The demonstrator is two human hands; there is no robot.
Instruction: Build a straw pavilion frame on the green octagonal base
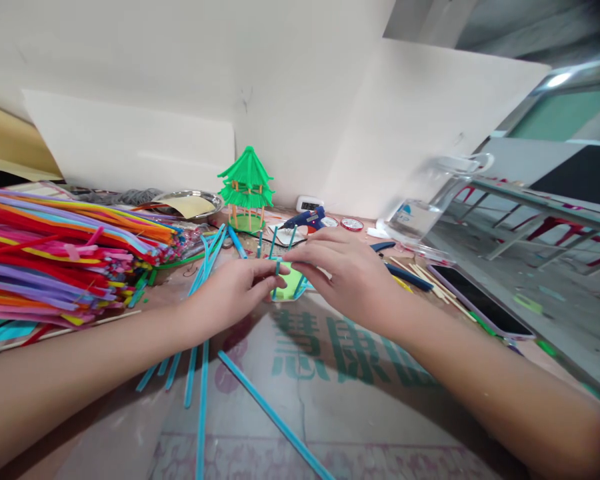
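Note:
On the table stands a small base [291, 283] with a yellow-green floor, a blue rim and several upright teal posts [273, 241]. My left hand [235, 283] reaches in from the left, its thumb and index finger closed about a teal post at the base's near left. From the right comes my right hand [353, 270], fingers curled together over the base's right side near the posts; what they grip, if anything, is hidden. Loose blue pipe cleaners [275, 415] lie in front and under my left forearm. Behind the base, a green two-tiered model pavilion [249, 190] stands upright.
Colourful pipe cleaners [55, 257] are heaped at left, by a metal tray [207, 203]. A blue glue gun [305, 219] and small timer [310, 203] lie behind. At right are pliers [410, 277], wooden sticks [437, 283], a phone [480, 300] and a clear pitcher [417, 217].

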